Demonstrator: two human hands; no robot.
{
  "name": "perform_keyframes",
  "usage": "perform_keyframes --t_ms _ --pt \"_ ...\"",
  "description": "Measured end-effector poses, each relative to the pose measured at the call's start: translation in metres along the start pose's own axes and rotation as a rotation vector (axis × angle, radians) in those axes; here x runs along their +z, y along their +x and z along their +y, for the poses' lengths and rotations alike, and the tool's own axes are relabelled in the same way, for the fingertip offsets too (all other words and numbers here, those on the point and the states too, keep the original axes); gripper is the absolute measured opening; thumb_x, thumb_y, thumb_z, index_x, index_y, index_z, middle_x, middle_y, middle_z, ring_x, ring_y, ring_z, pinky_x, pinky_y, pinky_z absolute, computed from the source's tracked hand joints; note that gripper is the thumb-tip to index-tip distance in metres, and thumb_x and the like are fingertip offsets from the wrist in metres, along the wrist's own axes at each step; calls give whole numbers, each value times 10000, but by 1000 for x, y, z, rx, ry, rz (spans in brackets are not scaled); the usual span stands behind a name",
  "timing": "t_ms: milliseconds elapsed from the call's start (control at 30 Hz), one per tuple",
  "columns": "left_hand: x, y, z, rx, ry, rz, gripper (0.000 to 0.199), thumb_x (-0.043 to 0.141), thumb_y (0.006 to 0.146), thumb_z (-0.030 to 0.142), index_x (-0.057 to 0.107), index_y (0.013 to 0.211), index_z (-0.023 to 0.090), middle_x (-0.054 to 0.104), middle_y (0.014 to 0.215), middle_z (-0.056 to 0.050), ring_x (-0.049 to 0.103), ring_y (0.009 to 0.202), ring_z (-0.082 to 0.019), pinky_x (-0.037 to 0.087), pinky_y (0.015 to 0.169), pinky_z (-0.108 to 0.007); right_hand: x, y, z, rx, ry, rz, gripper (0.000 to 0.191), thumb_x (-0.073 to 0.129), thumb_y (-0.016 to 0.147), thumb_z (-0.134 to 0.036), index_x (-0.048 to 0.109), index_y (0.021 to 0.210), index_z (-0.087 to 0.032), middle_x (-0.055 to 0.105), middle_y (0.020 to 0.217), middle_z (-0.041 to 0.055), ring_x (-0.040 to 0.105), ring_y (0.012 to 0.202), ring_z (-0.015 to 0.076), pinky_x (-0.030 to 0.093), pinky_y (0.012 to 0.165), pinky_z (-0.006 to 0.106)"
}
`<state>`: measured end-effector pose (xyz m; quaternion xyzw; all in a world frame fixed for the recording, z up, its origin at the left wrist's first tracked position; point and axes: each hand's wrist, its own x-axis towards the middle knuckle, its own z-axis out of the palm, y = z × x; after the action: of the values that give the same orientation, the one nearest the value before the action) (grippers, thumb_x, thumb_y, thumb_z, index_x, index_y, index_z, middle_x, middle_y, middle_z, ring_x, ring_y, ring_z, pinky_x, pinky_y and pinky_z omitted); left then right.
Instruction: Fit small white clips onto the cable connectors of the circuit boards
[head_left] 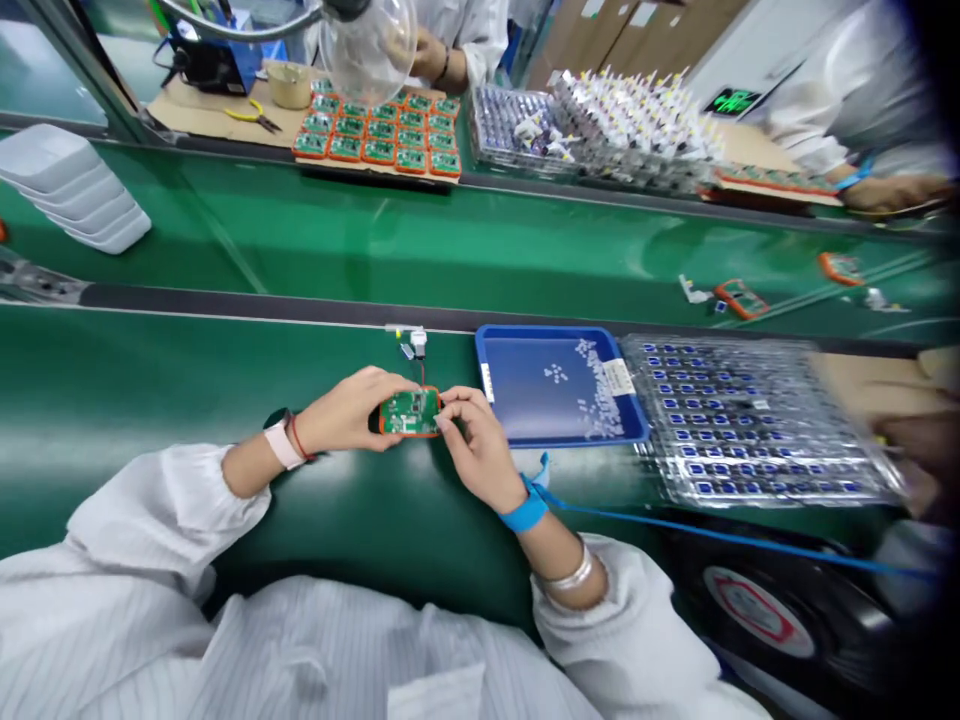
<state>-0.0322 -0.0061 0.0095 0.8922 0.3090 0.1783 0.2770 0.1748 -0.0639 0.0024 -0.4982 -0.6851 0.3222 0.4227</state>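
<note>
Sleeves of my white smock [154, 530] lie closest. Above them, my left hand [346, 410] grips the orange-framed green circuit board [410, 412] at one end, and my right hand [480, 447] pinches the other, over the green conveyor belt [225, 390]. Even pressure stops it twisting.

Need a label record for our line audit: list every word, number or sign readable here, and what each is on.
Nothing can be read. Too small or blurred: the white label on the blue tray, the markings on the green circuit board, the lit green sign, and the red-ringed round sticker on the black disc.
</note>
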Motion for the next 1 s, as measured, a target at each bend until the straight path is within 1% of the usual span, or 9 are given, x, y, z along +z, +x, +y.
perform_keyframes --t_ms 67,100,167,267,367,567,800,933,1000 --pt "7 -6 4 27 -31 -52 565 681 709 327 503 1238 240 550 1228 -92 500 1118 -261 385 976 -403 7 -2 5 22 -15 -4 92 471 861 -210 521 784 -213 523 982 77 529 981 195 440 875 387" --pt "10 -6 6 23 -45 -40 532 680 717 339 528 1219 245 530 1251 -98 475 1152 -269 370 993 -415 8 -2 7 28 -28 -17 94 471 861 -209 520 780 -213 524 987 77 525 987 199 435 879 394" --pt "14 -4 9 -7 -79 27 387 647 765 349 596 1135 247 516 1262 -100 451 1182 -269 357 1006 -426 7 0 10 30 -57 -42 98 471 860 -210 521 776 -216 529 998 76 517 997 207 425 887 409" --pt "18 5 12 -58 -146 128 167 555 847 301 672 943 233 586 1143 -79 509 1098 -232 395 961 -404 5 4 10 18 -91 -65 89 470 860 -209 529 794 -218 534 1013 77 505 1010 215 412 894 423" --pt "19 12 14 -102 -213 171 132 567 833 256 690 809 216 637 1009 -55 567 967 -205 437 894 -386 5 5 10 11 -105 -87 84 468 861 -207 530 805 -215 533 1014 81 497 1015 218 406 897 426" --pt "20 14 17 -195 -315 179 99 614 759 205 702 714 208 675 893 -27 617 844 -183 485 824 -358 7 4 10 30 -108 -132 98 476 838 -190 515 751 -212 521 986 77 497 1004 219 417 881 420" --pt "16 23 18 -261 -306 120 133 591 708 158 674 610 191 687 765 -14 641 706 -162 499 708 -301 9 9 12 73 -100 -145 127 471 794 -142 507 691 -207 502 877 56 525 880 191 463 796 364" --pt "14 22 14 -225 -294 104 92 595 725 167 658 658 175 683 797 -25 635 741 -166 487 712 -290 9 8 2 51 -136 -129 136 468 792 -131 518 692 -209 518 873 61 540 873 194 471 780 358" --pt "15 18 12 -185 -283 122 57 597 746 192 653 742 179 675 851 -33 626 790 -174 482 737 -297 -3 10 0 -11 -173 -77 129 475 807 -151 536 710 -210 536 902 67 547 888 200 469 793 368"
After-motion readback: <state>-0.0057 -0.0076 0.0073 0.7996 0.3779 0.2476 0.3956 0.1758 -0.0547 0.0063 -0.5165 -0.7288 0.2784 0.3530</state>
